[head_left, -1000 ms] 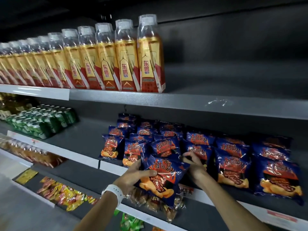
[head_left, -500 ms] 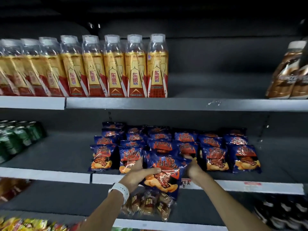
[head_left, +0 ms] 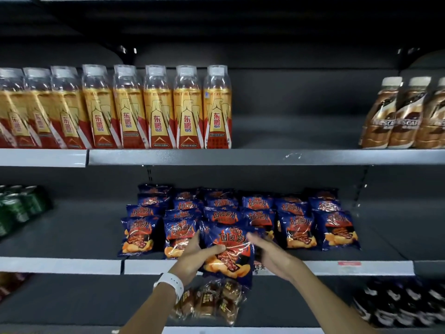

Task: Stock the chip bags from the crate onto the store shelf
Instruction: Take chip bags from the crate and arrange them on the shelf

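A dark blue chip bag [head_left: 231, 251] with orange chips printed on it hangs over the front edge of the middle shelf [head_left: 62, 265]. My left hand [head_left: 196, 257], with a white wristband, grips its left side, thumb across the front. My right hand [head_left: 267, 255] holds its right edge. Behind it, several identical chip bags [head_left: 298, 227] stand in rows on the same shelf, from the middle toward the right. The crate is not in view.
Yellow-red drink bottles [head_left: 156, 109] and brown coffee bottles [head_left: 407, 116] line the upper shelf. Green cans [head_left: 16, 208] sit at the middle shelf's left. Below, a pack of brown snacks [head_left: 212, 302] and dark bottles [head_left: 404, 307] rest on the lower shelf.
The camera has swung right and squared up to the shelf, bringing the coffee bottles into view. Both hands still hold the same bag at the shelf's front edge, slightly lower.
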Demonstrator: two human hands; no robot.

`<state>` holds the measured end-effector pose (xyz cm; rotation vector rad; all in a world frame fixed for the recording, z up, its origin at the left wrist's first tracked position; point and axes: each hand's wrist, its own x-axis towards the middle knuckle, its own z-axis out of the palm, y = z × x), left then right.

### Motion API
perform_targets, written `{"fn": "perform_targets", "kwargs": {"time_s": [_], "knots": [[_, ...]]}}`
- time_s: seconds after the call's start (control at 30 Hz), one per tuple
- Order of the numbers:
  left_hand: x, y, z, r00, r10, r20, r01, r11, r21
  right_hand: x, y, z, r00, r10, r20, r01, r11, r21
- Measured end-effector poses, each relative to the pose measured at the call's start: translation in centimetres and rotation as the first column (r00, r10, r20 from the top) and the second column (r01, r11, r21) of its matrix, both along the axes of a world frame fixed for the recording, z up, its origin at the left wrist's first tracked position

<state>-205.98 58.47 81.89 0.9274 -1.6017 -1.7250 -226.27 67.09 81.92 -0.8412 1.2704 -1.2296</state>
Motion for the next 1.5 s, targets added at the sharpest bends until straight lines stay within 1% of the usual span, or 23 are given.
{"fn": "perform_targets", "kwargs": {"time_s": [0.03,0.13,0.23,0.33,0.4,0.5,0.57,0.63,0.83,1.0,1.17,1.3,1.4,1.5], "knots": [[-0.2,-0.1,-0.2,1.0,-0.01,0.019,0.01,1.0,-0.005,0.1,0.1,0.1,0.995,0.02,-0.093,-0.018,1.0,0.017],[-0.7,-0.3,-0.5,0.996,-0.03,0.08,0.033,0.999,-0.03,-0.4,-0.2,-0.4,0.956,0.083,-0.281,-0.071,0.996,0.052],[-1.4,-0.6,-0.8,0.99,-0.058,0.13,0.069,0.994,-0.082,-0.7,-0.9,-0.7,0.921,0.111,-0.374,-0.09,0.993,0.073],[-2.0,-1.5,-1.2,0.989,-0.039,0.145,0.052,0.995,-0.088,-1.4,-2.2,-1.9,0.936,0.061,-0.348,-0.033,0.996,0.087],[-2.3,-2.1,-1.6,0.986,-0.015,0.166,0.028,0.997,-0.078,-1.3,-2.8,-1.6,0.942,0.038,-0.333,-0.009,0.996,0.089],[-2.7,-2.6,-2.3,0.982,0.024,0.187,-0.013,0.998,-0.06,-1.0,-3.6,-1.6,0.956,0.042,-0.291,-0.018,0.996,0.086],[-2.9,-2.6,-2.8,0.982,0.032,0.188,-0.02,0.998,-0.064,-0.8,-3.8,-1.7,0.949,0.072,-0.306,-0.044,0.994,0.095],[-3.0,-2.4,-3.2,0.984,0.029,0.177,-0.022,0.999,-0.041,-0.7,-4.1,-2.5,0.939,0.066,-0.336,-0.038,0.995,0.088],[-2.9,-2.4,-4.7,0.989,0.054,0.136,-0.055,0.998,0.003,-0.3,-4.1,-3.3,0.941,0.056,-0.333,-0.031,0.996,0.082],[-2.7,-2.2,-4.9,0.991,0.029,0.134,-0.034,0.999,0.034,-0.1,-3.9,-3.6,0.937,0.073,-0.343,-0.049,0.996,0.077],[-2.6,-1.6,-5.2,0.99,0.049,0.129,-0.048,0.999,-0.009,0.3,-3.2,-3.6,0.943,0.021,-0.333,-0.007,0.999,0.044],[-2.5,-1.0,-5.1,0.988,0.061,0.144,-0.059,0.998,-0.014,0.5,-2.7,-3.3,0.947,0.026,-0.321,-0.013,0.999,0.044],[-2.4,-0.3,-4.7,0.987,0.065,0.144,-0.068,0.998,0.013,0.5,-2.3,-3.5,0.946,0.029,-0.324,-0.018,0.999,0.036],[-2.2,-0.2,-4.9,0.981,0.076,0.176,-0.076,0.997,-0.008,0.6,-2.1,-3.6,0.942,0.023,-0.335,-0.014,1.0,0.028]]}}
